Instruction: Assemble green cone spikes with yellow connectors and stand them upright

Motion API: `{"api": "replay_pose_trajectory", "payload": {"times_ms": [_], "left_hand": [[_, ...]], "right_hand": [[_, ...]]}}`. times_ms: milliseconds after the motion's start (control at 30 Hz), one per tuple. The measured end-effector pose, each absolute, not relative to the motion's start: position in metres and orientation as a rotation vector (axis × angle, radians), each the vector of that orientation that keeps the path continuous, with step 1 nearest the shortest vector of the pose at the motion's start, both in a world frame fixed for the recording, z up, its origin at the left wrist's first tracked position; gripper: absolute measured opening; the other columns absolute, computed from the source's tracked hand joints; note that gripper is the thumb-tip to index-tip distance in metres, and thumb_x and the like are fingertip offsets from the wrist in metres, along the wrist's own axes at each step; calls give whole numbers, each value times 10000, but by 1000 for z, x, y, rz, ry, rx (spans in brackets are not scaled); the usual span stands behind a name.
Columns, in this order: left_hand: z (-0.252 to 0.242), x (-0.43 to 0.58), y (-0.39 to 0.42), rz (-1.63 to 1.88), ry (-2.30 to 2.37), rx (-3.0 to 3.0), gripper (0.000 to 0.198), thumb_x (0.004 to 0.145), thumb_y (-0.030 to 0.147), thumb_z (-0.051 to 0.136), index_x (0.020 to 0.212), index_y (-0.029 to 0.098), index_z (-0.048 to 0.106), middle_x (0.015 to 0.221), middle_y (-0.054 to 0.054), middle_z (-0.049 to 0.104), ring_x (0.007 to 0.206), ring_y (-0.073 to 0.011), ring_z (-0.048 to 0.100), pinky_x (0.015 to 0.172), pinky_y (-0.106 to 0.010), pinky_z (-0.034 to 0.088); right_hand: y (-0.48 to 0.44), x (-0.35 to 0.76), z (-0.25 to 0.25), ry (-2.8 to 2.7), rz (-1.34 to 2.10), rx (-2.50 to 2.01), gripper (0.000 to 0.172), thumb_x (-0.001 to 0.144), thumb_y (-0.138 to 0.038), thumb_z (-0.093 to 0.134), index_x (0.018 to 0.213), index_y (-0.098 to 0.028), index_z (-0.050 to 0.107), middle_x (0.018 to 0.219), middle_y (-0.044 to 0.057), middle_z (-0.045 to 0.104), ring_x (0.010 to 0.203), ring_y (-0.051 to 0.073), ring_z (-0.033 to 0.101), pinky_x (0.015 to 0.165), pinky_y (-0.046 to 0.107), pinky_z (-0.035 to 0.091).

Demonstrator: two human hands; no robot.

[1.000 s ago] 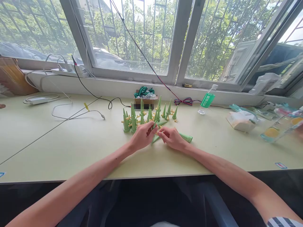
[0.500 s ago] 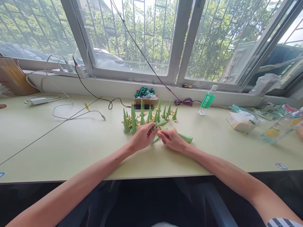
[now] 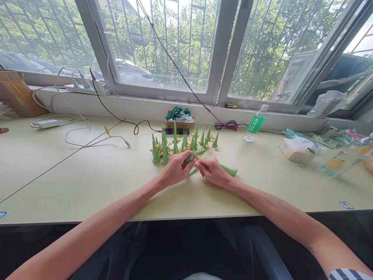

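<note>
My left hand [image 3: 177, 167] is closed around a green plastic cone [image 3: 190, 156], whose pointed tip shows above the fingers. Close beside it, the fingers of my right hand [image 3: 212, 171] are pinched together at the cone's side; what they hold is too small and hidden to make out. Beyond both hands stand several upright green cones [image 3: 164, 153] with small yellow pieces [image 3: 158, 146] on their sides. A ridged green tube-like part [image 3: 230, 169] lies next to my right hand. Another slim green piece [image 3: 192, 171] lies between the hands, partly covered.
Behind the cones sits a small cardboard box [image 3: 182, 126] with green wrapping. A water bottle [image 3: 255, 123] stands by the sill, with a tissue pack [image 3: 297, 151] and a clear bag [image 3: 346, 157] farther right. Cables [image 3: 96, 140] run over the left of the table [image 3: 72, 186].
My right hand has shifted very slightly to the right. My left hand keeps its hold on the green cone, and the standing cones have not moved.
</note>
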State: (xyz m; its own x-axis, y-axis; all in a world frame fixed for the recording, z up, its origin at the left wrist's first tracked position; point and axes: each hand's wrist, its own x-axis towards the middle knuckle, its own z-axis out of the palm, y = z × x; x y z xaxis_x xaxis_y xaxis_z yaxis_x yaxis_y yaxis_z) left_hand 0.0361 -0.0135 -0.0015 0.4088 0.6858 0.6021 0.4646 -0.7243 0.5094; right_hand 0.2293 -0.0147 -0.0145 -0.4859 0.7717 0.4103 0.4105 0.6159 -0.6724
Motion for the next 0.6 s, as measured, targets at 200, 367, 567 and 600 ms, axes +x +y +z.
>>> {"api": "replay_pose_trajectory", "payload": {"times_ms": [200, 367, 567, 600], "left_hand": [[-2, 37, -13, 1222, 1026, 2393, 137, 921, 261, 528, 812, 187, 493, 730, 17, 588, 496, -69, 386, 452, -189, 337], [-3, 37, -11, 1269, 1035, 2380, 146, 919, 254, 525, 798, 187, 481, 727, 20, 584, 496, -69, 395, 459, -193, 344], [-3, 37, -11, 1243, 1050, 2372, 154, 913, 253, 535, 795, 182, 466, 761, 11, 597, 503, -62, 384, 458, -184, 337], [-3, 37, -12, 1236, 1049, 2371, 157, 910, 254, 540, 794, 182, 463, 762, 11, 597, 504, -61, 381, 458, -183, 336]], "right_hand": [[-14, 229, -15, -2123, 663, -950, 370, 987, -373, 419, 669, -193, 481, 529, -25, 527, 496, 107, 464, 566, 248, 384], [-13, 228, -16, -2015, 777, -944, 228, 917, -414, 569, 938, -191, 529, 591, -42, 554, 478, 108, 474, 512, 242, 375], [-9, 229, -22, -2013, 802, -867, 162, 926, -352, 545, 900, -196, 510, 643, -25, 554, 530, 117, 504, 531, 245, 396], [-9, 230, -22, -2032, 784, -866, 152, 935, -343, 529, 897, -196, 513, 638, -26, 554, 531, 117, 500, 539, 246, 397]]}}
